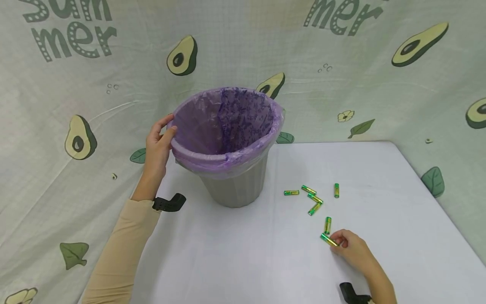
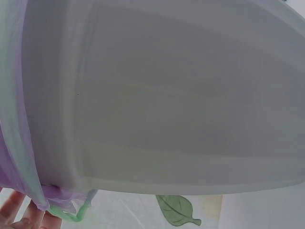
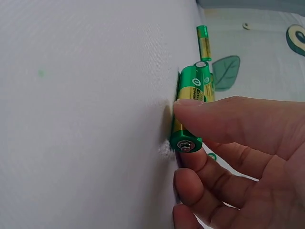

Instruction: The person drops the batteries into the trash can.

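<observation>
A grey trash bin [image 1: 236, 188] stands upright on the table, lined with a purple plastic bag [image 1: 228, 158] folded over its rim. My left hand [image 1: 157, 147] grips the rim at the bin's left side; in the left wrist view its fingertips [image 2: 31, 214] show at the bag's edge, beside the grey wall. My right hand [image 1: 354, 249] pinches a green-and-gold battery [image 3: 189, 83] between thumb and fingers, low at the white tabletop. Just beyond it lies another battery [image 1: 328, 225], close to the held one's end.
Several more batteries lie between bin and right hand: one on the left [image 1: 291, 192], a cluster in the middle [image 1: 315, 198], and one apart on the right [image 1: 336, 190]. A cloth printed with avocados [image 1: 182, 55] hangs behind the white table [image 1: 235, 257].
</observation>
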